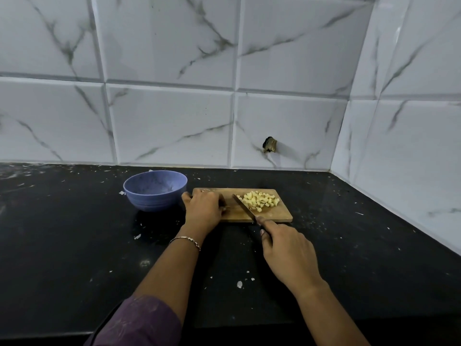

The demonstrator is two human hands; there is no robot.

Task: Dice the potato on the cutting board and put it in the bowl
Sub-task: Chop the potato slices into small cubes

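On the right half of the wooden cutting board (283,216), diced potato (259,201) sits in a loose pale-yellow heap, pieces touching each other. Every cube in view lies on the board. Knife (242,206) blade lies slanted just left of the heap, tip toward the far edge, its edge down on the wood and close to the nearest cubes. Right hand (287,250) is clamped round the knife handle at the board's near edge, forefinger stretched along the top; the handle is mostly hidden in the grip. Left hand (203,206) lies palm-down over the board's left end, fingers bent, thumb out toward the bowl. A small pale bit shows at its fingertips; cannot tell whether it pinches anything. Ring (206,190) on one finger, thin bracelet (185,239) on the wrist, purple sleeve (139,320) lower down. Blue-purple bowl (154,202) stands upright just left of the board, beside the left thumb. All of it rests on a black counter (74,233) with white flecks. White marble-look tiled wall (174,121) behind and at right, with a dark hole (269,145) in one tile.
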